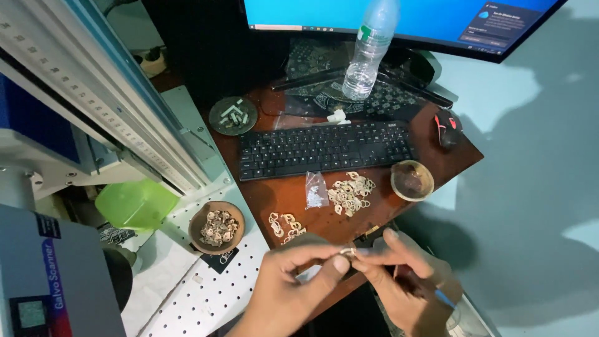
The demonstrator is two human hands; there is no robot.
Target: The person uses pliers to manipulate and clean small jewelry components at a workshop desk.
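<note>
both hands meet low over the table (312, 200) edge, left hand (284, 284) and right hand (409, 274) pinching one small pale ring piece (347, 252) between fingertips. loose pile of rings (349, 190) sits just beyond them, bowl of rings (217, 226) off to the left.

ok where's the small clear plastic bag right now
In the head view, the small clear plastic bag lies mid-desk, just below the keyboard and left of the loose pile of rings.

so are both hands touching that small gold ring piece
Touching. The head view shows the left hand and right hand meeting, fingertips pinching the small gold piece between them with no gap.
</note>
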